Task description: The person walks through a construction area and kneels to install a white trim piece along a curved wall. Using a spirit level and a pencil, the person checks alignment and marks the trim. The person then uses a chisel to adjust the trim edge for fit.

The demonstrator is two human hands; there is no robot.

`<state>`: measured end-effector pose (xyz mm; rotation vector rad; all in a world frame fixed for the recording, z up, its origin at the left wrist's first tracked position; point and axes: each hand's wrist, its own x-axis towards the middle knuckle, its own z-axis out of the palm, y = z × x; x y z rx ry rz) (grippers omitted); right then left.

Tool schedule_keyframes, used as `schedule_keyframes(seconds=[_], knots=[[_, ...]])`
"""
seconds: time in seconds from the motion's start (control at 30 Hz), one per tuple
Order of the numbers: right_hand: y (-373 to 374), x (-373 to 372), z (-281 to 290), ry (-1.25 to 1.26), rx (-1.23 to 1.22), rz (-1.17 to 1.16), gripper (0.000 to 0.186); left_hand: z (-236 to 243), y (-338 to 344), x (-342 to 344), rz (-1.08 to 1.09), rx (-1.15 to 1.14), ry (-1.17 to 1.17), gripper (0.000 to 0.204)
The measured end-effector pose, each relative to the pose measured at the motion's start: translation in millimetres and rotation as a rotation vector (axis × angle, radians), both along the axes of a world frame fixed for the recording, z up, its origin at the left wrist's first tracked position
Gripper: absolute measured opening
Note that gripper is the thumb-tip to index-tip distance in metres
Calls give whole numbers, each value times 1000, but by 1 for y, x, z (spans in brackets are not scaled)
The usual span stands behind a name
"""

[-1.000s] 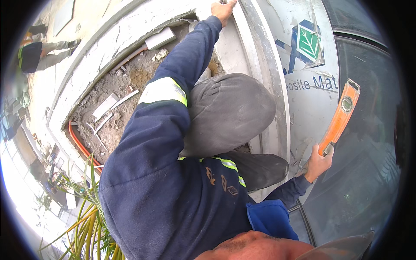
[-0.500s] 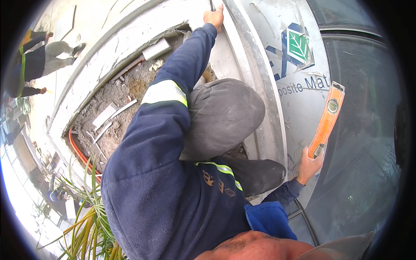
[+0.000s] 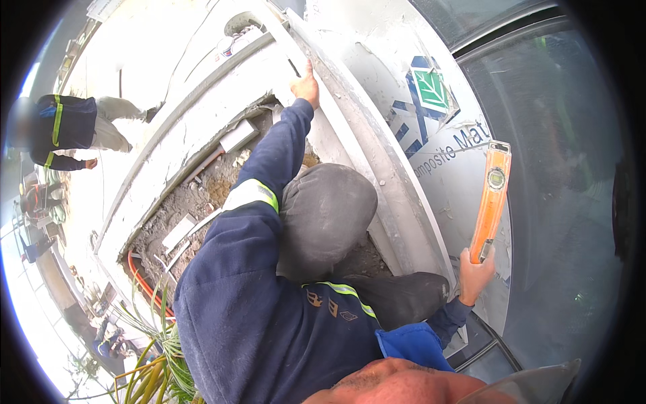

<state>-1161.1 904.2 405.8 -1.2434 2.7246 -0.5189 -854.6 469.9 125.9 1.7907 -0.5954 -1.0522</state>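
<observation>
My left hand (image 3: pixel 304 86) is closed on a long pale bar (image 3: pixel 274 30) at the planter's white ledge, with a thin dark strip just above my fingers. My right hand (image 3: pixel 476 273) grips the lower end of an orange spirit level (image 3: pixel 490 198) in front of a glass surface (image 3: pixel 552 168) and a white printed panel (image 3: pixel 431 155). My knee, in grey trousers (image 3: pixel 326 219), is bent over the planter's rough bed (image 3: pixel 171 225), where white offcuts (image 3: pixel 180 232) and an orange pipe (image 3: pixel 138 279) lie.
A person in dark clothing with reflective stripes (image 3: pixel 70 124) stands on pale ground at the left. More people (image 3: pixel 108 340) and materials are small at the lower left. A leafy plant (image 3: pixel 158 370) is at the bottom left, beside the planter.
The view has shifted, showing more beyond the planter's far end. My left hand sits lower in the picture, and the level has moved down and left. The person at left appears in fuller view.
</observation>
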Motion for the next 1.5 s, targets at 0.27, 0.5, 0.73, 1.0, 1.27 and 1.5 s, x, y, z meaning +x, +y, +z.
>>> schedule_keyframes(seconds=[0.27, 0.5, 0.73, 1.0, 1.27, 1.5], knots=[[-18, 16, -6, -120, 158, 151, 62, -11, 5, 21, -9, -284, 76, 68], [-38, 33, -23, -37, 258, 329, 66, 14, 14, -4, -18, -91, 51, 68], [-47, 90, -73, -140, 512, 547, 70, 19, 16, 23, 10, -250, -22, 59], [-31, 96, -99, -210, 418, 534, 70, 55, -1, 51, 10, -273, 132, 47], [-59, 121, -32, -220, 429, 560, 59, 140, -28, 98, 54, -279, -81, 51], [-104, 135, 49, -160, 379, 557, 59, 309, -59, 89, 74, -417, 1, 44]])
